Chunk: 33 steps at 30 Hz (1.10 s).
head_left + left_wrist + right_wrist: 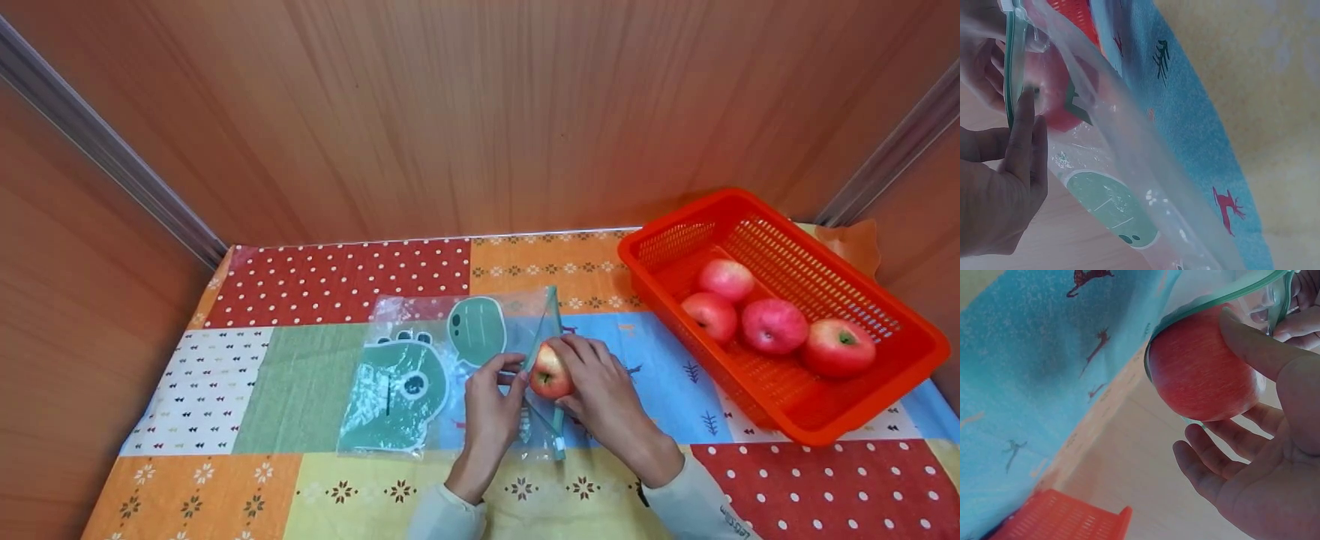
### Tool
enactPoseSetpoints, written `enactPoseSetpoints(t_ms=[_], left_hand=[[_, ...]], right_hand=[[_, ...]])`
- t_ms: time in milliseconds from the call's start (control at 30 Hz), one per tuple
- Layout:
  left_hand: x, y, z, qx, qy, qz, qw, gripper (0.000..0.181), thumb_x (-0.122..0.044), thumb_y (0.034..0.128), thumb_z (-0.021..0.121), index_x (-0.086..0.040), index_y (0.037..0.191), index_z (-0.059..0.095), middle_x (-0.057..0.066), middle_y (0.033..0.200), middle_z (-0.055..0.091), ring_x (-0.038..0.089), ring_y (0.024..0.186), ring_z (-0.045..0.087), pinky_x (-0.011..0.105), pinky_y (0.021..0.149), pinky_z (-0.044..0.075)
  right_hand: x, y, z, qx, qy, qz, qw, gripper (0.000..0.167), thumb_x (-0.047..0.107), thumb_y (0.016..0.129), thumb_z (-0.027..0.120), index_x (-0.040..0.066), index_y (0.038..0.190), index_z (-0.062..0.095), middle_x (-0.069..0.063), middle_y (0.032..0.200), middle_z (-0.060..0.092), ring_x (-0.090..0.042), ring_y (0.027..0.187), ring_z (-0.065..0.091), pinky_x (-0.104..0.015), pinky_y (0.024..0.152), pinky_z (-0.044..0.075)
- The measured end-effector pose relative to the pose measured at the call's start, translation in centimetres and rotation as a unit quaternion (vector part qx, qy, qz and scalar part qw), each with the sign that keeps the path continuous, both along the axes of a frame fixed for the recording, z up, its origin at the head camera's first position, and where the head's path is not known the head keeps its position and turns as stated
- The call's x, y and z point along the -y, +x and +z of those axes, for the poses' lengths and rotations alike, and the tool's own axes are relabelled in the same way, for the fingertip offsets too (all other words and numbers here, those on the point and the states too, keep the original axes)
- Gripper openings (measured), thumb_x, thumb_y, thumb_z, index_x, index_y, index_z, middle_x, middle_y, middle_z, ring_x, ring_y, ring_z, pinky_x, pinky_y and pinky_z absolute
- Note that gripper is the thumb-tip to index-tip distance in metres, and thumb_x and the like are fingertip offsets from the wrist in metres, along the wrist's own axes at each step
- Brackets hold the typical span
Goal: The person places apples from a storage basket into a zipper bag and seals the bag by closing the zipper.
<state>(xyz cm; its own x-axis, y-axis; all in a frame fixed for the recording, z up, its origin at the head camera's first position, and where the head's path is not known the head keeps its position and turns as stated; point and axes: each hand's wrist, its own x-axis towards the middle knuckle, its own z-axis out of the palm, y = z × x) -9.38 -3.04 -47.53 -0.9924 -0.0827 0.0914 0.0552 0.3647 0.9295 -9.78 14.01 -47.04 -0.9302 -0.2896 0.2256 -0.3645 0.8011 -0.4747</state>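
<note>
A clear zip bag (480, 420) with a green dinosaur print lies flat, its green slider edge towards the right. My left hand (493, 405) pinches one side of the bag's mouth, holding it apart. In my right hand (607, 397) is a red apple (551, 373), gripped between thumb and fingers right at the opening. From the right wrist view, the apple (1202, 368) sits partly inside the green rim (1224, 293). The left wrist view shows the apple (1053, 90) through the plastic, beside the left fingers (1024, 129).
An orange-red plastic basket (787, 420) at the right holds several apples (775, 326). A patchwork cloth (300, 390) covers the table. Wooden panels (465, 112) rise behind and at both sides.
</note>
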Motion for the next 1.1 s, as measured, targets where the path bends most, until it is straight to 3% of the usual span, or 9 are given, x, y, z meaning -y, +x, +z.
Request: enactPoseSetpoints(t_ms=[433,633,1100], left_hand=[[-0.1,-0.1,0.0,-0.006,0.000,-0.001,1.0000,0.018,0.003,0.0949,0.073,-0.001,0.112,0.077,0.009,0.100,0.077,0.019,0.081,0.071,0.032,0.076,0.062],[-0.1,0.0,0.1,0.007,-0.001,0.000,1.0000,0.020,0.003,0.0959,0.072,-0.003,0.115,0.077,0.008,0.103,0.077,0.018,0.083,0.071,0.030,0.076,0.062],[-0.1,0.1,0.0,-0.009,0.013,-0.005,0.9999,0.020,0.004,0.0954,0.072,-0.002,0.114,0.077,0.008,0.103,0.077,0.017,0.083,0.070,0.031,0.078,0.062]], right_hand=[[0.6,-0.3,-0.7,-0.035,0.012,0.006,0.9993,0.076,0.008,0.074,0.096,0.004,0.141,0.060,-0.016,0.138,0.061,-0.038,0.125,0.054,-0.057,0.101,0.053],[0.9,-0.4,-0.9,-0.028,0.013,0.002,0.9995,0.075,0.009,0.075,0.095,0.002,0.141,0.060,-0.016,0.139,0.061,-0.038,0.127,0.054,-0.058,0.101,0.053],[1.5,-0.8,-1.7,-0.032,0.026,0.003,0.9991,0.075,0.008,0.074,0.097,-0.004,0.139,0.062,-0.019,0.139,0.062,-0.041,0.128,0.054,-0.061,0.103,0.050]])
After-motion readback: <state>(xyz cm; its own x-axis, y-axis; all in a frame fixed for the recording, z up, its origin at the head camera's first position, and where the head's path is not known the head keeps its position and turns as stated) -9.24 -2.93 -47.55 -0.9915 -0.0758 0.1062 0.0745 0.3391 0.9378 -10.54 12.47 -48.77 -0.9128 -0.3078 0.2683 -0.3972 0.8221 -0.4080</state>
